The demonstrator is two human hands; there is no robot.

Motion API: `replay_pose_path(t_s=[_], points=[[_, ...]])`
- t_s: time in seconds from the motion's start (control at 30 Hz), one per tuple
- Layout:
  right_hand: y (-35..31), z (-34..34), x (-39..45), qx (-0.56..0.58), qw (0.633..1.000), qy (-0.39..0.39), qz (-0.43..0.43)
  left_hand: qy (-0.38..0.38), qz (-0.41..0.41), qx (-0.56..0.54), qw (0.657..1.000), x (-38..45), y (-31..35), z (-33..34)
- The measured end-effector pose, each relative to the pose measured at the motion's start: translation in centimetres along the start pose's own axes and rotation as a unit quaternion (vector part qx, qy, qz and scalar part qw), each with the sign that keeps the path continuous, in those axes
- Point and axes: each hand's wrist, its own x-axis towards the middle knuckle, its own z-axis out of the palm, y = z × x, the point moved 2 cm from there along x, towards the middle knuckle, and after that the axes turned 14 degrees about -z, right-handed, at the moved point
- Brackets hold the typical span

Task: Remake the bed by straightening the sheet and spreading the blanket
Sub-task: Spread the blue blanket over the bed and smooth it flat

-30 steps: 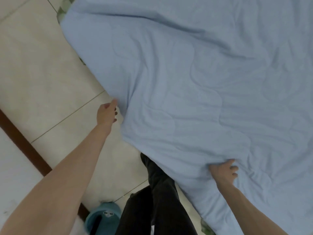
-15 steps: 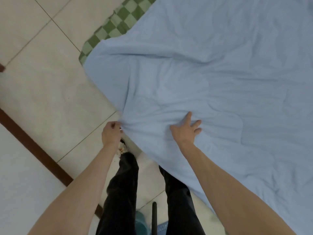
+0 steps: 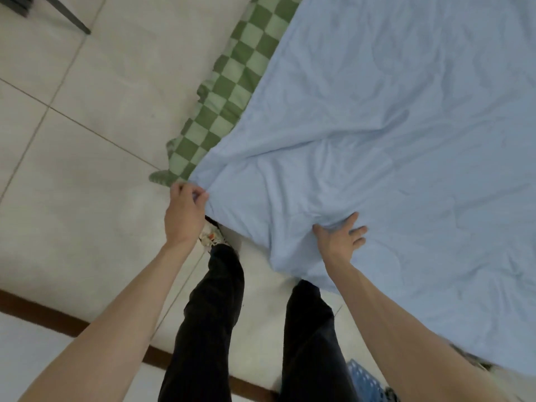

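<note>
— Pinched in the left hand [image 3: 185,211] grip is the blanket [image 3: 391,175] corner, wrist bent down.
— And the right hand [image 3: 339,237]?
— Fingers are spread, pressed flat near the bed's edge, over the checked sheet [image 3: 229,91].

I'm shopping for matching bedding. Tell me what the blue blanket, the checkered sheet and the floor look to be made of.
Blue blanket: soft matte woven cloth, probably cotton or microfibre; it creases and bunches where the left hand pinches its corner.
Checkered sheet: thin printed or woven cloth, matte, with a rumpled edge.
Floor: pale hard tiles, likely ceramic, with grout lines and a faint sheen.
</note>
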Motion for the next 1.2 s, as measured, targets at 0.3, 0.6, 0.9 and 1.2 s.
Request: replay_pose_path(t_s=[0.3,0.6,0.9,1.2], points=[[-6.3,4.3,-4.6,0.059,0.997,0.002,0.052,-0.088,0.092,0.106,0.986,2.6,1.0,-4.5],[-7.7,4.5,-4.6,0.083,0.996,0.003,0.021,-0.043,-0.020,0.092,0.995,6.3,0.4,-6.8],[-9.4,5.4,-4.1,0.101,0.988,-0.068,0.090,-0.311,-0.014,0.303,0.901,7.2,1.0,-7.5],[-9.7,6.4,-3.6,0.179,0.977,-0.039,0.104,-0.114,-0.046,0.329,0.936,6.2,3.7,-8.0]])
